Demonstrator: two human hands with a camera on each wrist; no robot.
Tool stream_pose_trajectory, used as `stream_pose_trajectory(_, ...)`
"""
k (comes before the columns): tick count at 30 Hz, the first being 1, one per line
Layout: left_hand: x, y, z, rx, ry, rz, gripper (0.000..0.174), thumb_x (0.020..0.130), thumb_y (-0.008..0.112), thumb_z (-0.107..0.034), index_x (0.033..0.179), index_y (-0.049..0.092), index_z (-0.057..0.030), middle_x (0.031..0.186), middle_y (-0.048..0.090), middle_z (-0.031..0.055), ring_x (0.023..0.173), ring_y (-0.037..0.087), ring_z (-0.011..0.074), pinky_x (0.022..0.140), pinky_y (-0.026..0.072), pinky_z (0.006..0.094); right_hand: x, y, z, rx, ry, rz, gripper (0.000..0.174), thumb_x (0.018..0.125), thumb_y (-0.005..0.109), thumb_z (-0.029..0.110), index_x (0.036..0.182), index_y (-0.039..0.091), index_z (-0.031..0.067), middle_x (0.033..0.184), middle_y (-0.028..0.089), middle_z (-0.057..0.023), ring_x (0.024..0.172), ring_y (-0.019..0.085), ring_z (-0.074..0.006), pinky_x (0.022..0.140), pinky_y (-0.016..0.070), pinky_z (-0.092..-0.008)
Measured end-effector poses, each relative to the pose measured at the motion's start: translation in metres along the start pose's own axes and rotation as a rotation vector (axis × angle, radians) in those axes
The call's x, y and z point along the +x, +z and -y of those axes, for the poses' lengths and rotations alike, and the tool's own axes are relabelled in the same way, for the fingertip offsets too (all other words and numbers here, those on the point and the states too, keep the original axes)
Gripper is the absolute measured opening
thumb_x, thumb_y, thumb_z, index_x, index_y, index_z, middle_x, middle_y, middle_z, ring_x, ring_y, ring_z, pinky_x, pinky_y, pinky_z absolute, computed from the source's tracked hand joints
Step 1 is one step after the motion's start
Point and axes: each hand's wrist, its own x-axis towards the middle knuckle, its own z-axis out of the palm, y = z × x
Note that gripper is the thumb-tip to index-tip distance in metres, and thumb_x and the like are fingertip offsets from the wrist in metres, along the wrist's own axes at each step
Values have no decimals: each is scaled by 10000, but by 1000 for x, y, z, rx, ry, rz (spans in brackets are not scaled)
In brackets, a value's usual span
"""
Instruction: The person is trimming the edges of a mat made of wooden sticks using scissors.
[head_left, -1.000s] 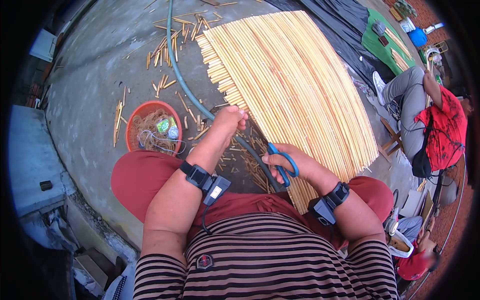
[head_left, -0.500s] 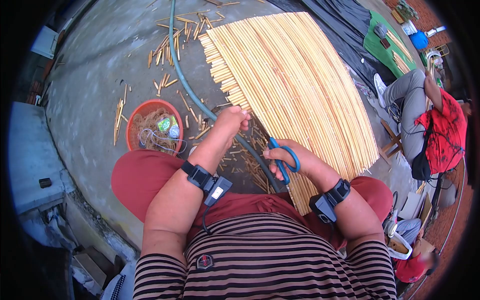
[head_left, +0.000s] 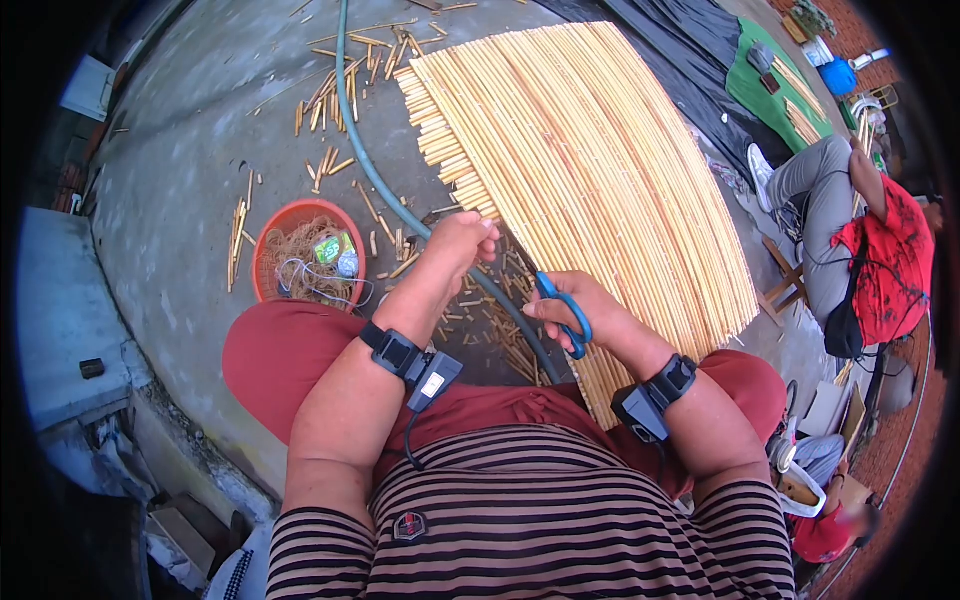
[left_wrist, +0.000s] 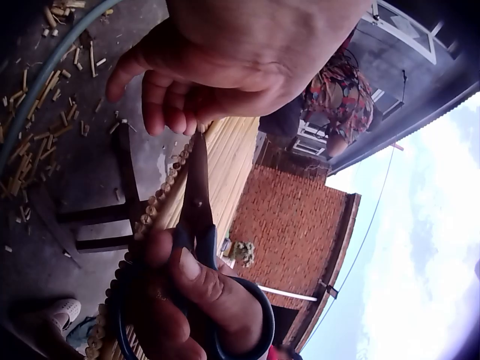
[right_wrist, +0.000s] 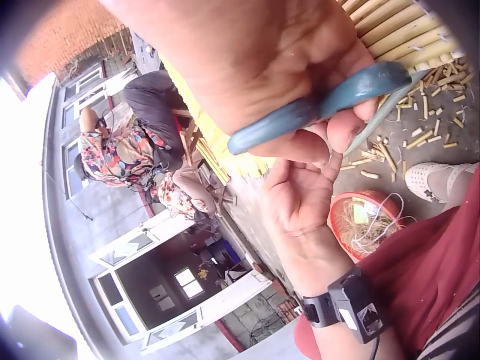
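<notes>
I judged the mat [head_left: 590, 180] stiff, best held by its edge, right fingers [left_wrist: 210, 285] curled round scissors [left_wrist: 197, 191], left fingers [left_wrist: 152, 105] bent, hold unclear.

Open-air yard [head_left: 190, 180]: sky [left_wrist: 405, 255], brick wall [left_wrist: 289, 217]

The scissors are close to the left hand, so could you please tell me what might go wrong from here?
The scissors point towards the left hand, so a slip by the right hand could nick its fingers. The blades are also near the edge of the mat, which they might scratch. The string in the basket looks tangled, so it could snag if pulled.
</notes>
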Motion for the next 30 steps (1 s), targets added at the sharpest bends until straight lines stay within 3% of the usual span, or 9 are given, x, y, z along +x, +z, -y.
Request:
stream_pose_trajectory(6,-4,4,-7,9,-70,-48,215,933,483,-186,827,597,-37,672,555,15,591,514,129,563,423,262,-2,1,0,-26,17,-6,173,862,628,189,854,546,37,578,552,-25,426,527,-99,373,402,-218)
stream_pose_trajectory(9,7,-1,7,69,-1,-7,233,929,489,-294,816,585,-115,694,561,-28,665,558,117,696,415,314,-6,0,4,28,65,42,200,865,615,212,879,541,27,599,563,-44,454,554,-126,402,439,-241)
stream_pose_trajectory(18,6,-1,9,59,42,-8,231,932,484,-288,791,562,-123,682,542,-29,646,546,113,662,406,293,-6,4,-3,152,61,88,263,870,581,268,935,533,18,654,584,-67,503,588,-154,431,453,-258)
stream_pose_trajectory(21,2,4,4,-10,37,-47,224,933,472,-181,789,570,-41,657,525,22,569,489,136,543,419,259,-3,4,-1,162,61,86,264,864,590,264,926,530,15,663,590,-87,507,589,-168,447,465,-261)
stream_pose_trajectory(30,2,3,5,-23,18,-34,239,939,474,-205,790,569,-44,652,522,19,561,494,131,533,413,253,-2,6,9,71,42,63,292,872,607,289,865,535,7,639,596,-77,495,593,-163,439,466,-259)
